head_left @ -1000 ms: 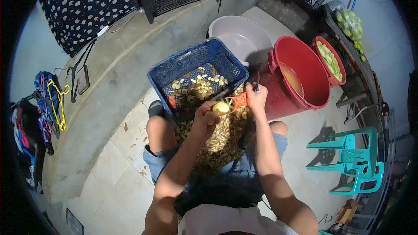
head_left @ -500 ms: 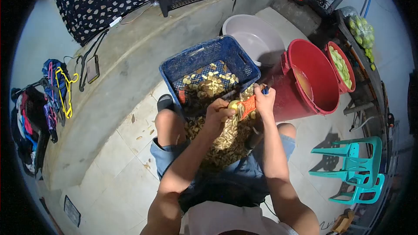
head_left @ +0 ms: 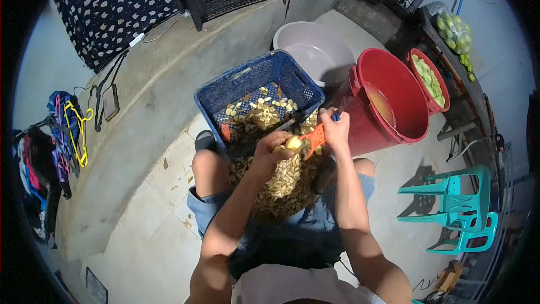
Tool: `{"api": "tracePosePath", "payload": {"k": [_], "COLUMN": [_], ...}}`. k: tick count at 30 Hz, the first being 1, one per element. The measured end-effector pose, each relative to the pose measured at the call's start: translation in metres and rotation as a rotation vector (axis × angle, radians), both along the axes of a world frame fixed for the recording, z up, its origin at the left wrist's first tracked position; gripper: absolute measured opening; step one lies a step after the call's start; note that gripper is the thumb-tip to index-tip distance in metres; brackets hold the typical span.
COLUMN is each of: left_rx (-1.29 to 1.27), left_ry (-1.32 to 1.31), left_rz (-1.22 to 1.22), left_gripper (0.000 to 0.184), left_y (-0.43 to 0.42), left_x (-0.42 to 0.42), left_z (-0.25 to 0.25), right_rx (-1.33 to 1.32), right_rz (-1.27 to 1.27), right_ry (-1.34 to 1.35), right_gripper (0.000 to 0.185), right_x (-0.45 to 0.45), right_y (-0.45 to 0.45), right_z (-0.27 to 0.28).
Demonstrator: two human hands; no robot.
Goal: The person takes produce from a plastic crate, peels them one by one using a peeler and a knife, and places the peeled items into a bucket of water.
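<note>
My left hand (head_left: 271,151) is closed around a round, pale-yellow piece of produce (head_left: 293,143); its exact kind is unclear. My right hand (head_left: 335,129) grips an orange peeler (head_left: 314,137) with holes in its broad part and a blue end showing above the fingers. The peeler's front edge is at the right side of the produce; whether they touch cannot be told. Below both hands, between the knees, lies a heap of yellowish peelings or slices (head_left: 287,186). In front, a blue crate (head_left: 225,91) holds more yellow and brown pieces.
A tall red bucket (head_left: 365,126) with cloudy liquid stands at the right, beside a red basin (head_left: 444,87) of pale-green pieces. Behind is a pale round tub (head_left: 315,45). Green plastic chairs (head_left: 478,197) stand further right. A curved concrete ledge (head_left: 169,67) runs along the left.
The view has shifted slightly, so the surroundings appear moved left. Both hands keep their holds; the yellow produce is turned, showing more of its pale face, and the orange peeler is angled differently.
</note>
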State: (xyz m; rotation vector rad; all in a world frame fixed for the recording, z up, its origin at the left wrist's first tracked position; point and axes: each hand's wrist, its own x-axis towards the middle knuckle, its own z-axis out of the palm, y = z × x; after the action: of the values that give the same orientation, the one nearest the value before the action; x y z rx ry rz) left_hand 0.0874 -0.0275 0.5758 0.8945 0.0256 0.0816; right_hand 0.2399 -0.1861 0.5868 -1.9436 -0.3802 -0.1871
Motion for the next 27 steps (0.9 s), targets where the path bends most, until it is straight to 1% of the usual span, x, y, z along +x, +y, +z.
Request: {"api": "tracePosePath", "payload": {"k": [1, 2, 3, 4, 5, 6, 7, 9, 10, 11, 12, 13, 14, 15, 17, 19, 20, 22, 23, 24, 25, 27], "left_rx": [0.052, 0.029, 0.029, 0.006, -0.015, -0.012, -0.047, -0.087, -0.029, 0.030, 0.031, -0.029, -0.090, -0.089, -0.070, -0.110, -0.143, -0.125, -0.118, -0.057, -0.061, -0.047], "left_ry": [-0.003, -0.018, -0.007, 0.033, 0.058, 0.049, 0.070, 0.095, 0.033, -0.028, -0.029, -0.016, -0.001, -0.005, -0.008, 0.013, 0.018, 0.019, 0.037, 0.002, 0.007, -0.037], "left_rz": [0.030, 0.016, 0.010, 0.005, 0.008, 0.010, 0.020, 0.031, 0.044, 0.054, 0.052, 0.046, 0.039, 0.040, 0.026, 0.016, 0.010, 0.026, 0.038, 0.084, 0.085, 0.102], "left_gripper": [0.034, 0.036, 0.036, 0.039, 0.041, 0.041, 0.044, 0.046, 0.047, 0.048, 0.048, 0.048, 0.049, 0.049, 0.048, 0.047, 0.047, 0.045, 0.044, 0.042, 0.042, 0.044], "left_y": [-0.002, -0.003, -0.004, -0.005, -0.004, -0.004, -0.005, -0.006, -0.007, -0.008, -0.010, -0.011, -0.010, -0.009, -0.009, -0.008, -0.006, -0.003, -0.002, -0.004, -0.005, -0.006], "left_x": [0.000, -0.002, -0.004, -0.005, -0.001, 0.000, -0.002, -0.001, 0.002, 0.001, 0.000, 0.000, 0.001, 0.002, 0.001, -0.001, 0.001, -0.002, -0.004, -0.003, -0.002, 0.000], "left_z": [-0.002, 0.000, -0.001, -0.001, 0.002, 0.004, 0.006, 0.003, -0.003, -0.007, -0.006, -0.004, -0.003, -0.002, -0.005, -0.007, -0.005, 0.003, 0.005, 0.001, -0.002, -0.005], "right_rx": [0.028, -0.019, -0.018, -0.059, -0.097, -0.043, -0.041, 0.002, -0.091, -0.093, -0.075, -0.053, 0.041, 0.042, -0.002, -0.020, -0.023, -0.017, 0.026, 0.064, -0.053, -0.018], "right_rz": [0.049, 0.032, 0.026, -0.042, -0.102, -0.087, -0.088, 0.035, 0.002, -0.002, -0.056, -0.106, -0.063, -0.061, 0.047, -0.049, -0.082, -0.108, -0.037, 0.034, 0.044, -0.060], "right_ry": [-0.023, 0.000, 0.010, 0.023, 0.021, 0.072, 0.069, -0.020, -0.018, -0.010, -0.018, -0.032, 0.059, 0.056, -0.003, 0.025, 0.023, 0.008, 0.032, 0.059, -0.009, 0.015], "right_gripper": [0.029, 0.028, 0.028, 0.028, 0.028, 0.029, 0.029, 0.031, 0.030, 0.030, 0.030, 0.029, 0.028, 0.028, 0.028, 0.028, 0.028, 0.029, 0.028, 0.028, 0.029, 0.031], "right_x": [-0.011, -0.014, -0.011, -0.003, 0.005, 0.007, 0.004, -0.014, -0.009, -0.005, 0.005, 0.014, 0.018, 0.007, -0.016, 0.005, 0.006, 0.009, -0.002, -0.011, -0.014, 0.003], "right_y": [0.006, 0.006, 0.003, -0.002, -0.003, -0.005, -0.005, 0.004, 0.002, -0.003, -0.007, -0.009, -0.011, -0.004, 0.006, -0.001, -0.003, -0.001, 0.005, 0.008, 0.010, 0.005], "right_z": [0.011, 0.019, 0.013, 0.004, 0.006, 0.007, 0.004, 0.019, 0.014, 0.006, -0.002, -0.009, -0.016, -0.002, 0.018, -0.004, -0.004, -0.004, 0.005, 0.014, 0.018, 0.002]}}
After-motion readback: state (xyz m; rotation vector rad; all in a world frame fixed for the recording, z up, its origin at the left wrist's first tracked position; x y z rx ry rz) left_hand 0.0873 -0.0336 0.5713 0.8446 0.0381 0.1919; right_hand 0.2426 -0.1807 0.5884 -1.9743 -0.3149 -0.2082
